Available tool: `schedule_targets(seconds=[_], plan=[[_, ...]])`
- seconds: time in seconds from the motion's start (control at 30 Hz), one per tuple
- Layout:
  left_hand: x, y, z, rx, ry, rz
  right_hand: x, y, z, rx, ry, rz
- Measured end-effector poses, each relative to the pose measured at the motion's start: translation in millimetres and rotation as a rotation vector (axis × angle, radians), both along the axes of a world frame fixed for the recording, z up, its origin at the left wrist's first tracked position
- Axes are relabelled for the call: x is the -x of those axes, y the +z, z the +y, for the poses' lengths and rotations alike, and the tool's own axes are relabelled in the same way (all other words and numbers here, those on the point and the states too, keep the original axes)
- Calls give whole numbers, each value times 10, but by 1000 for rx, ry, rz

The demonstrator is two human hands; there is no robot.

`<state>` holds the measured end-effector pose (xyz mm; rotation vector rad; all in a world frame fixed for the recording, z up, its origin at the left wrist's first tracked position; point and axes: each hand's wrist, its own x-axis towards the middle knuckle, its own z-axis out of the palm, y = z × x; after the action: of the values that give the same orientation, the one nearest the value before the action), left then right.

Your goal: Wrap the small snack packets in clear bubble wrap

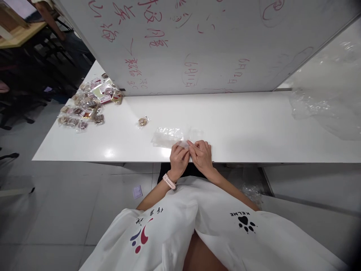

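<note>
Near the table's front edge, a clear plastic bag (167,136) lies partly flat on the white surface. My left hand (179,160) pinches its right part, fingers curled together. Close against it, my right hand (201,154) is also closed on the bag, with the thumb and index fingertips meeting the left hand's. The fingers cover the gripped plastic. Beyond the bag, to its left, sits one small wrapped snack (143,121), brownish in a clear wrapper, apart from both hands.
A heap of wrapped snacks (90,101) covers the table's left end. Behind the white table (239,124) stands a whiteboard (169,64) with red writing. Large clear plastic bags (318,105) lie at the right end. A small lilac packet (137,192) is on the floor. Another person sits at upper left.
</note>
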<state>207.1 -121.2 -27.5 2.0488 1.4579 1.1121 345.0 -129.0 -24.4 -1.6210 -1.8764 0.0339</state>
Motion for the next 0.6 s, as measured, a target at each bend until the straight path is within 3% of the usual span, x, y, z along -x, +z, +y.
schedule_targets(seconds=[0.1, 0.17, 0.27, 0.33, 0.47, 0.6], plan=[[193, 76, -189, 10, 223, -272, 3, -10, 20, -31, -1, -57], [352, 153, -259, 206, 350, -532, -8, -19, 27, -47, 13, -85], [542, 306, -180, 609, 325, -927, -28, -27, 30, -53, 30, -101], [582, 404, -17, 798, 256, -1064, -34, -27, 32, -52, 34, -99], [401, 494, 312, 898, 190, -1022, -28, -2, 35, -36, 52, -94], [8, 437, 275, 679, 141, -862, -18, 44, 38, -2, 61, -93]])
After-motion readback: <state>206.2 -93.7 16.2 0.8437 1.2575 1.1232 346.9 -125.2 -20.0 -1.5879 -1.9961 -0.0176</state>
